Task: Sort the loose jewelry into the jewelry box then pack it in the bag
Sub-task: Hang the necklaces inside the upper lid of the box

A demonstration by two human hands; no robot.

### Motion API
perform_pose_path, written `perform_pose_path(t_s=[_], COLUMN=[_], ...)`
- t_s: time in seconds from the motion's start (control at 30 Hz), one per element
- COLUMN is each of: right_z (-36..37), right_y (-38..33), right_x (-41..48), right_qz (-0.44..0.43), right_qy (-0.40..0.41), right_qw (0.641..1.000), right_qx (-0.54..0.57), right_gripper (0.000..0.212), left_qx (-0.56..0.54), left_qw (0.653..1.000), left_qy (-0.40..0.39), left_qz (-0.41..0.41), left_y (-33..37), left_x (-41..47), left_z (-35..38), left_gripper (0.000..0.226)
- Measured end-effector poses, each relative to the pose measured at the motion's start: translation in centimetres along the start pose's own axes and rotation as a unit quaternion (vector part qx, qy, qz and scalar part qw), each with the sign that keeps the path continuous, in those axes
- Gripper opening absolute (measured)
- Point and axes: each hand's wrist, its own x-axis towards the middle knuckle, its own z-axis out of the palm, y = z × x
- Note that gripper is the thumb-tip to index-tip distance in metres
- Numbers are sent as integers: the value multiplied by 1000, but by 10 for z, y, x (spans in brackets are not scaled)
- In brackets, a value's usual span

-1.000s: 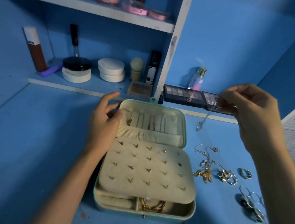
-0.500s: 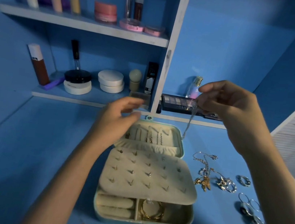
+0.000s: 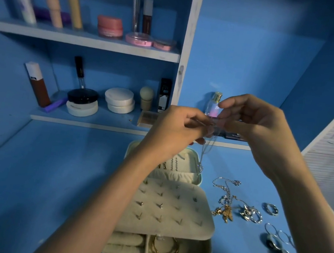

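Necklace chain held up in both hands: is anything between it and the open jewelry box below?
Nothing visible. The chain hangs from the left hand and right hand, its end at the right rim of the jewelry box lid. The left hand hides part of that lid.

Your left hand (image 3: 174,131) and your right hand (image 3: 254,125) raised side by side, fingertips nearly meeting, each pinching the thin chain (image 3: 202,155), other fingers loosely curled, both bare forearms angled forward and up
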Motion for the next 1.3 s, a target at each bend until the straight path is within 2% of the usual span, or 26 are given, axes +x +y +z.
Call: perform_pose_path(t_s=[0.17, 0.27, 0.4, 0.47, 0.57, 0.63, 0.7, 0.83, 0.97, 1.07, 1.23, 1.3], right_z=[-7, -11, -11, -9, -4, -1, 2, 1, -9, -13, -11, -8], right_y=[0, 2, 6, 5, 3, 4, 6, 11, 19, 23, 15, 9], right_x=[-3, -3, -4, -5, -8, -7, -6, -5, -3, -3, 2, 4], right_qz=[3, 11, 20, 33, 66, 83, 85, 94, 107, 121, 121, 103], right_qy=[6, 17, 29, 0, -71, -85, -79, -27, 54, 83, 60, 46], right_qw=[1000, 1000, 990, 987, 992, 992, 992, 993, 991, 988, 977, 973], right_qx=[-4, -16, -134, -155, -76, -42, -43, -64, -64, -49, 166, 200], right_gripper=[29, 33, 37, 39, 35, 39, 31, 7, 14, 18, 24, 19], left_qx=[0, -45, -107, -105, -75, -68, -76, -119, -144, -132, -121, -112], left_qw=[1000, 998, 993, 994, 996, 997, 997, 993, 988, 987, 983, 983], left_qy=[25, 27, 12, 0, -29, -34, -29, 2, 44, 79, 86, 65], left_qz=[4, -20, -36, -34, -26, -21, -17, -22, -40, -51, -108, -132], left_y=[2, 4, 12, 16, 23, 26, 29, 28, 20, 6, -13, -18], left_x=[1, 3, 4, 5, 5, 3, 1, -2, -6, -8, -11, -13], left_z=[0, -1, -3, -4, -3, -2, -4, -17, -38, -51, -53, -48], left_gripper=[4, 6, 8, 7, 8, 11, 12, 14, 14, 15, 18, 17])
